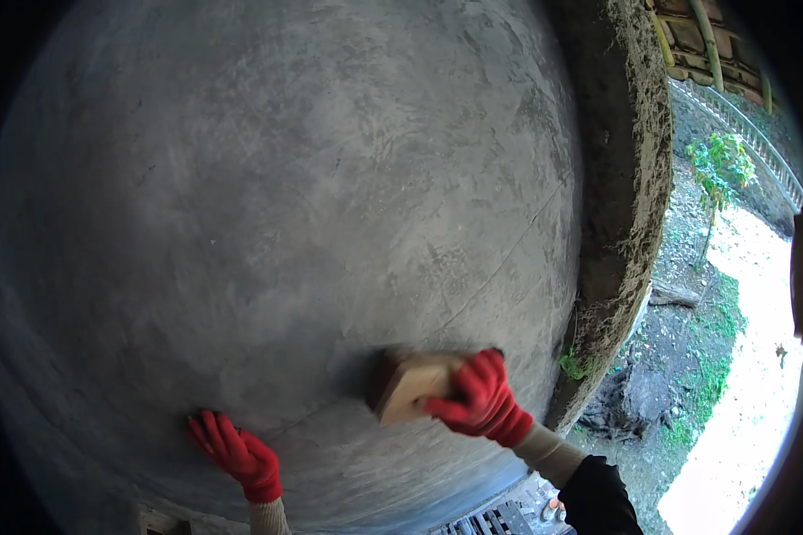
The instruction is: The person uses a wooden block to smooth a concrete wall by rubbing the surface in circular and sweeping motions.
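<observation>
A grey plastered wall (330,196) fills most of the view, its surface mottled and lightly streaked. My right hand (482,401), in a red glove with a cream cuff, grips a pale wooden block (419,383) with a dark underside. That dark side is against the wall and blurred, so I cannot tell whether it is bristle or pad. Lower left, my left hand (236,453) wears a matching red glove. Its fingers are stretched out and laid on the wall, holding nothing.
A rough, earthy wall edge (629,214) runs down the right side. Beyond it lie sloping ground with a small leafy tree (718,169), a pale railing (758,143) and a tiled roof edge (714,40). Dark slatted pieces (500,520) lie below the wall.
</observation>
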A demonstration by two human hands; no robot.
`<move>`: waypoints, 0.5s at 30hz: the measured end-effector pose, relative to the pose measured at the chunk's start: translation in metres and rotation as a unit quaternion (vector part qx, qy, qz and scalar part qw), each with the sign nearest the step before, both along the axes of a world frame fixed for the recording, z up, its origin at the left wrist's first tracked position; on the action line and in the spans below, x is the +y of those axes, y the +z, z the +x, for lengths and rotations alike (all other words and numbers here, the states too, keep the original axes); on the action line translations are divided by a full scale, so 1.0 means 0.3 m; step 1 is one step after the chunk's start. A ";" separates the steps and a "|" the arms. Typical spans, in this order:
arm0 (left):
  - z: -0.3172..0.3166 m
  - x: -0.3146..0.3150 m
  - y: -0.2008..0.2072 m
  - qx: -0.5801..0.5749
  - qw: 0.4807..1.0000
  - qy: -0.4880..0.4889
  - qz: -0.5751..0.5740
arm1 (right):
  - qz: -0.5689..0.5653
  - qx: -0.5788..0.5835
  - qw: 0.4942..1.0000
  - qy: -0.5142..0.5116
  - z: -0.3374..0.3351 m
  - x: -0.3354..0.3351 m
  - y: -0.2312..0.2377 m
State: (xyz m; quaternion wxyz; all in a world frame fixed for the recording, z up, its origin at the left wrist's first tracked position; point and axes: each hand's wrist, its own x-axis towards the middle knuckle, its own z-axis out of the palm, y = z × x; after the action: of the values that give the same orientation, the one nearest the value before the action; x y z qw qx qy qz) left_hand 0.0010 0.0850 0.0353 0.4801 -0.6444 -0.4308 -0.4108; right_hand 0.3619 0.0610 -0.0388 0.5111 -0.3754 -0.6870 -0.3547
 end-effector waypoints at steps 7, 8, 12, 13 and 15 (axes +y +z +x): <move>0.011 -0.008 -0.003 0.007 1.000 -0.002 -0.003 | 0.050 0.355 0.931 -0.071 0.282 0.056 0.225; 0.003 0.001 -0.004 0.010 1.000 0.000 0.001 | 0.053 0.324 0.939 -0.103 0.262 0.063 0.222; 0.015 0.002 0.002 0.000 1.000 0.004 -0.012 | 0.007 0.039 0.999 -0.003 0.002 0.005 -0.020; 0.029 -0.002 0.000 0.000 1.000 -0.001 -0.010 | 0.043 -0.045 0.998 0.000 -0.020 0.009 -0.095; 0.023 0.004 0.005 0.007 1.000 -0.004 -0.011 | 0.020 -0.056 0.998 -0.014 0.001 0.004 -0.085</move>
State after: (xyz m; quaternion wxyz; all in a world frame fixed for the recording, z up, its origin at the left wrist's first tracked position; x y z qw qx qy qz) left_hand 0.0079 0.0861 0.0366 0.4741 -0.6542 -0.4298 -0.4032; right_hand 0.3622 0.0621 -0.0643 0.4748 -0.3540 -0.7019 -0.3957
